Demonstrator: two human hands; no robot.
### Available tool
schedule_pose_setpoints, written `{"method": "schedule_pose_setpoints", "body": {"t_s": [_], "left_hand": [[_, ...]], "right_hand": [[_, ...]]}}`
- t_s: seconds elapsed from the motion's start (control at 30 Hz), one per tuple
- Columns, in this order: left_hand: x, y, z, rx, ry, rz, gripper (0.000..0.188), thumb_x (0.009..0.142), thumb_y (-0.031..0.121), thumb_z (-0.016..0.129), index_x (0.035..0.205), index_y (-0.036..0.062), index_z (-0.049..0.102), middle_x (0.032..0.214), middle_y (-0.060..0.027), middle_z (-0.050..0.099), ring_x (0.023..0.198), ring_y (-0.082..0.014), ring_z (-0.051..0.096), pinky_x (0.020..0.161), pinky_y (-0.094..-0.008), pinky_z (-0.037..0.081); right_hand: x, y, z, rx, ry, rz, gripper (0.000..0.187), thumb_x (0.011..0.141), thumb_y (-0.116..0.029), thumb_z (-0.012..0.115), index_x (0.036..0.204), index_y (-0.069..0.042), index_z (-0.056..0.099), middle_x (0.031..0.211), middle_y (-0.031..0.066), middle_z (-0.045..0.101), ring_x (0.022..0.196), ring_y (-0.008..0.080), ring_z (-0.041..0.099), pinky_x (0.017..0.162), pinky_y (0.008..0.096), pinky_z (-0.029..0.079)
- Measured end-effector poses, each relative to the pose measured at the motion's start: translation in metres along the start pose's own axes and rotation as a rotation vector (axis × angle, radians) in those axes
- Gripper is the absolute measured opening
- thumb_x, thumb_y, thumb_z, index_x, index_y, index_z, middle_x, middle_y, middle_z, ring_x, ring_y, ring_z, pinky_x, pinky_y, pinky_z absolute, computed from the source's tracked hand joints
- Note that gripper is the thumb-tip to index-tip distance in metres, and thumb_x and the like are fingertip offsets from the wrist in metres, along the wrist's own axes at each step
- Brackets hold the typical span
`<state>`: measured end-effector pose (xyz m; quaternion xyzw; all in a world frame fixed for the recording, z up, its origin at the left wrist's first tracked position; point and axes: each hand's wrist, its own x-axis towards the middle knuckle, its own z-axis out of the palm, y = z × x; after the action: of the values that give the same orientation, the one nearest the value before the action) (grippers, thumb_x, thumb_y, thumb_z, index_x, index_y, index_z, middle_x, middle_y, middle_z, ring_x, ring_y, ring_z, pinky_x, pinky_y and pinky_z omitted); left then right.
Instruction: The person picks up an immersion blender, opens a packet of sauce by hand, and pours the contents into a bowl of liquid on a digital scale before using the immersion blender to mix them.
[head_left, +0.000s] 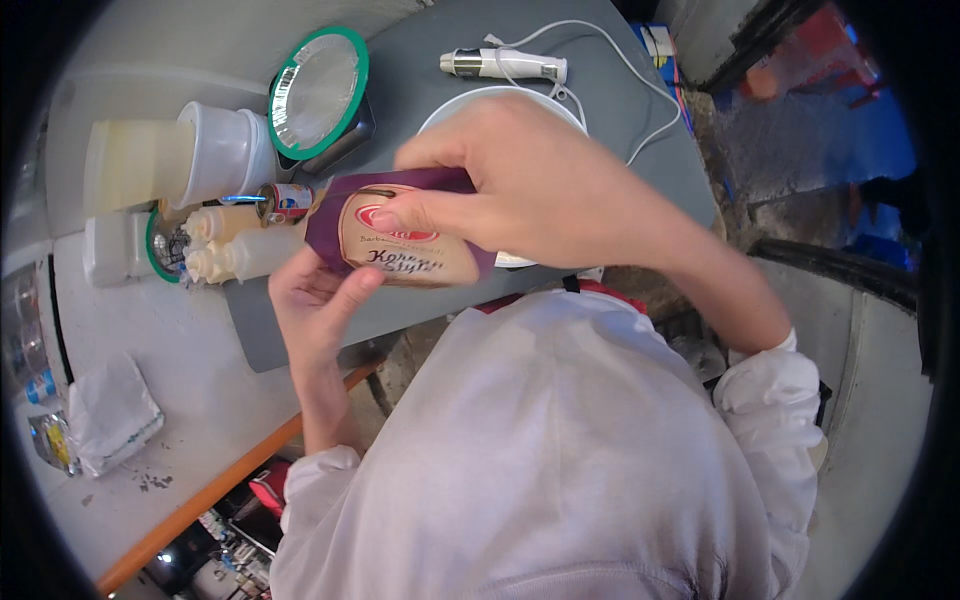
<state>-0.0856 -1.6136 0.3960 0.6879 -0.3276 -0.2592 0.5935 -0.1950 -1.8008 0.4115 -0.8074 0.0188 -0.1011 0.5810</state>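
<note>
Both my hands hold a purple and beige packet (420, 250) with a red oval on its front, lifted over the near side of the grey table. My left hand (318, 303) grips its lower left corner, thumb on the front face. Across the packet's upper right, my right hand (500, 170) is closed with its thumb pressed on the front and the fingers behind. Under that hand and forearm is a white bowl (455, 104), of which mostly the far rim shows.
A white hand blender (505, 66) with its cord lies at the back of the grey table (640, 90). To the left are a green-rimmed round lid (320, 92), white tubs (215, 150), squeeze bottles (262, 252), an opened can (287, 200) and a plastic bag (112, 415).
</note>
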Motion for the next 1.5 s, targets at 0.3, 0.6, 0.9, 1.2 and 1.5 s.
{"method": "schedule_pose_setpoints", "body": {"t_s": [0.3, 0.6, 0.9, 1.2, 1.5], "left_hand": [[-0.020, -0.075, 0.024, -0.133, 0.155, 0.254, 0.026, 0.067, 0.001, 0.069, 0.089, -0.0031, 0.056, 0.083, -0.0054, 0.061, 0.074, -0.0116, 0.057, 0.066, -0.0239, 0.046], [-0.008, -0.048, 0.028, -0.211, 0.190, 0.208, 0.044, 0.062, 0.011, 0.075, 0.097, -0.0050, 0.055, 0.089, -0.0099, 0.062, 0.080, -0.0123, 0.059, 0.075, -0.0254, 0.046], [-0.014, -0.046, 0.008, -0.047, 0.253, 0.244, 0.046, 0.062, 0.019, 0.075, 0.101, 0.0008, 0.057, 0.088, -0.0060, 0.064, 0.081, -0.0109, 0.059, 0.075, -0.0267, 0.044], [-0.032, -0.066, -0.037, -0.200, 0.335, 0.196, 0.039, 0.068, 0.014, 0.071, 0.102, 0.0006, 0.056, 0.091, -0.0059, 0.062, 0.084, -0.0094, 0.055, 0.074, -0.0273, 0.045], [-0.036, -0.047, -0.145, 0.064, 0.286, 0.263, 0.040, 0.067, 0.019, 0.072, 0.099, -0.0001, 0.056, 0.088, -0.0092, 0.063, 0.083, -0.0129, 0.058, 0.074, -0.0283, 0.046]], "right_hand": [[0.042, -0.055, -0.009, -0.383, -0.066, -0.472, 0.032, 0.073, -0.030, 0.062, 0.074, 0.002, 0.058, 0.054, 0.0138, 0.047, 0.046, 0.0194, 0.039, 0.046, 0.0282, 0.036], [0.075, -0.073, -0.028, -0.577, -0.066, -0.418, 0.019, 0.074, -0.015, 0.061, 0.084, 0.000, 0.061, 0.063, 0.0152, 0.055, 0.052, 0.0221, 0.050, 0.054, 0.0291, 0.043], [0.074, -0.078, -0.016, -0.531, -0.018, -0.592, 0.013, 0.070, -0.004, 0.060, 0.084, -0.002, 0.060, 0.069, 0.0124, 0.056, 0.059, 0.0233, 0.054, 0.056, 0.0277, 0.044], [0.104, -0.073, 0.060, -0.486, -0.234, -0.686, 0.011, 0.067, -0.007, 0.062, 0.078, -0.003, 0.060, 0.070, 0.0110, 0.056, 0.061, 0.0248, 0.055, 0.055, 0.0302, 0.044], [0.180, -0.128, 0.125, -0.488, -0.186, -0.757, 0.011, 0.066, 0.001, 0.062, 0.077, 0.000, 0.060, 0.068, 0.0103, 0.056, 0.061, 0.0198, 0.056, 0.056, 0.0275, 0.045]]}}
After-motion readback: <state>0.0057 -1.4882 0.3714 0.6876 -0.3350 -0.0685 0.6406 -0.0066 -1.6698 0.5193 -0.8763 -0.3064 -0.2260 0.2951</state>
